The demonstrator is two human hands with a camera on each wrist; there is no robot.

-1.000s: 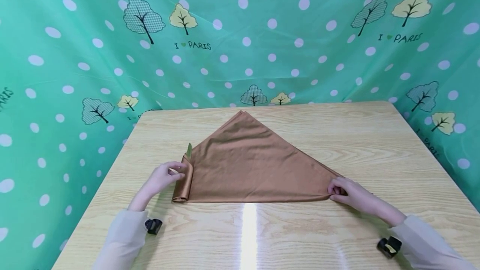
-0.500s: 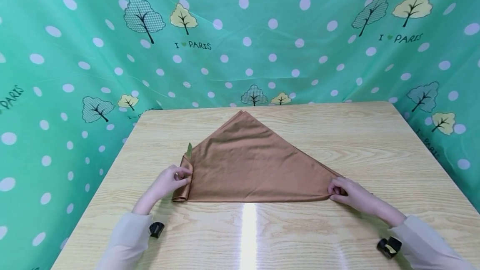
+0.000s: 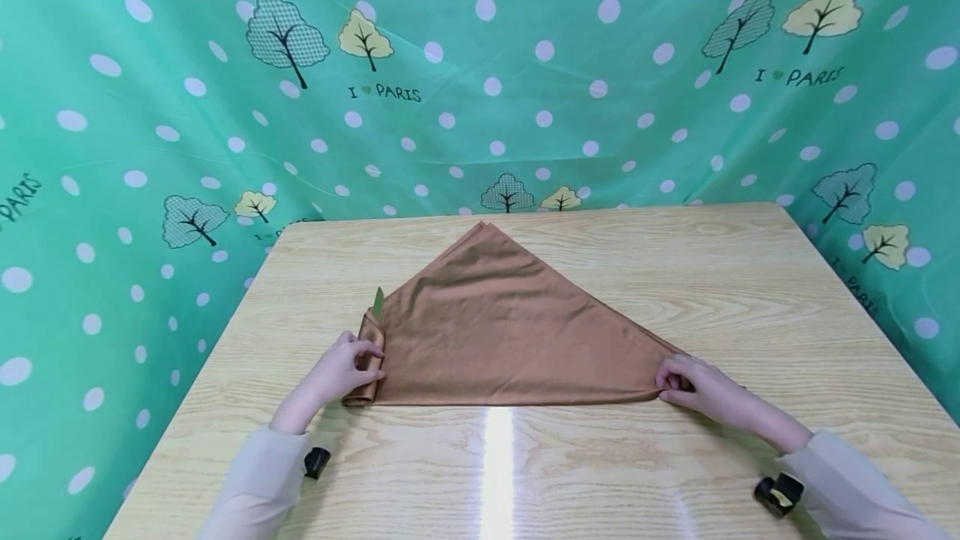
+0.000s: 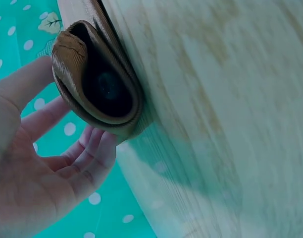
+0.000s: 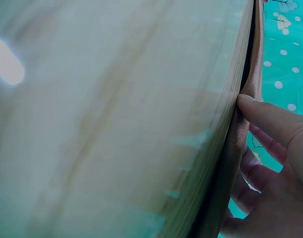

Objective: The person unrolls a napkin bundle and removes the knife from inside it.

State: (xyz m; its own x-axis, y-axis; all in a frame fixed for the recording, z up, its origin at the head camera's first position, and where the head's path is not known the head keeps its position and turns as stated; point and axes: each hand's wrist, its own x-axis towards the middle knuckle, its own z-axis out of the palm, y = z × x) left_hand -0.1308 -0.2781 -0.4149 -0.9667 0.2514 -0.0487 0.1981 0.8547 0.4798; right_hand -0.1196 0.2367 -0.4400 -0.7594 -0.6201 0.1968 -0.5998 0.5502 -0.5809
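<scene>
A brown satiny cloth (image 3: 502, 323), folded into a triangle, lies with its peak toward the table's far edge. Its left end is a roll (image 3: 363, 396), and a green leaf-like tip (image 3: 378, 302) sticks out at the far end. My left hand (image 3: 337, 369) holds this roll with thumb and curled fingers. Seen in the left wrist view, the layered roll (image 4: 129, 116) has a dark hollow whose contents I cannot make out. My right hand (image 3: 701, 387) pinches the cloth's right corner; the right wrist view shows the thumb on the cloth's edge (image 5: 239, 134).
A pale wooden table (image 3: 600, 465) bears the cloth, and a bright light streak reflects off its near part. Green dotted fabric (image 3: 495, 40) with printed trees hangs behind and at both sides. Small black cameras (image 3: 778, 494) sit at both wrists.
My left hand has moved right and slightly nearer, from the roll's left side to over the roll. The right hand and the rest of the cloth look unchanged.
</scene>
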